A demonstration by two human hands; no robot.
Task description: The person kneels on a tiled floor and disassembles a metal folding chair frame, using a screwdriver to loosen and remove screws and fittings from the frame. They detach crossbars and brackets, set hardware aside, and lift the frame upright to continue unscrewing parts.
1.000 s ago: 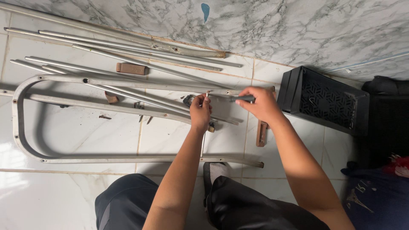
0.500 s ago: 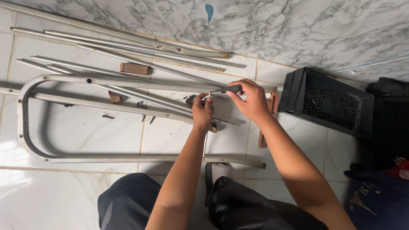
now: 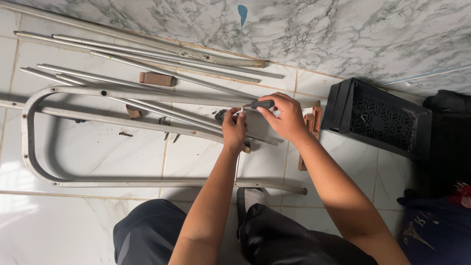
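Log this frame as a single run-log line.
left hand: pressing on grey metal tube | right hand: gripping dark-handled screwdriver | frame: curved metal frame flat on white tiled floor | nearby: black crate

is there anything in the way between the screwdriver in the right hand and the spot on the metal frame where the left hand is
Nothing visible does. The right hand grips the dark-handled screwdriver, whose tip end points at the left hand, resting on the grey metal frame. The contact point itself is hidden by the fingers.

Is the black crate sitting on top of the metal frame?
No, the black crate stands on the floor tiles, right of the metal frame.
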